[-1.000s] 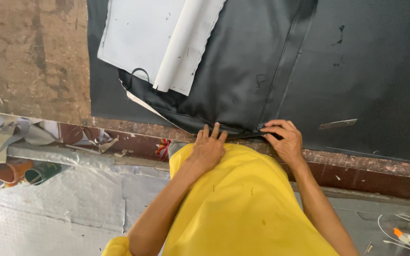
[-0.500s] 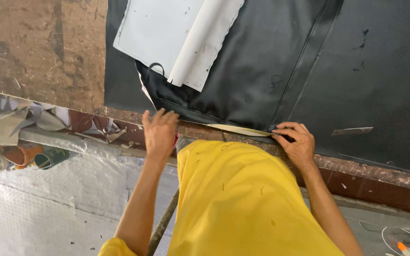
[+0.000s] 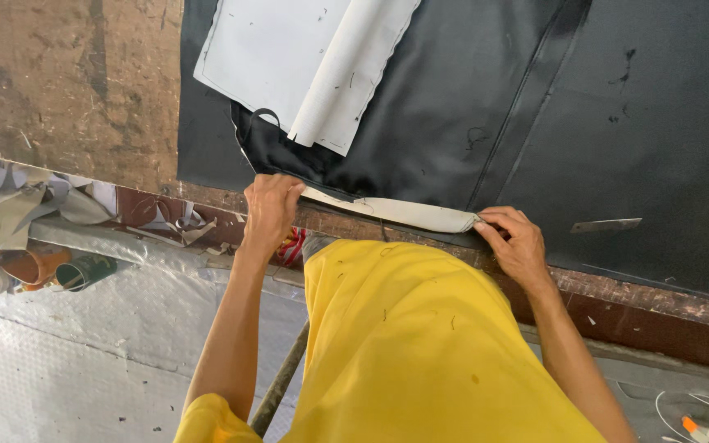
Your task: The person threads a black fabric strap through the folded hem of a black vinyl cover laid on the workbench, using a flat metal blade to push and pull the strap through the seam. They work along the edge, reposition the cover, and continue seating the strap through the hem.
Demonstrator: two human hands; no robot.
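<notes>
left hand (image 3: 271,209) and right hand (image 3: 515,243) pinching pale strip (image 3: 404,211) (along black sheet (image 3: 535,123) edge)

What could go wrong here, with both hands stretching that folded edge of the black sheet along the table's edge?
1. The left hand and right hand pinch only the ends of the pale folded strip, so the middle may sag or unfold.
2. The black sheet overhangs the worn table edge and might snag.
3. The loose white sheets on top may slide.
</notes>
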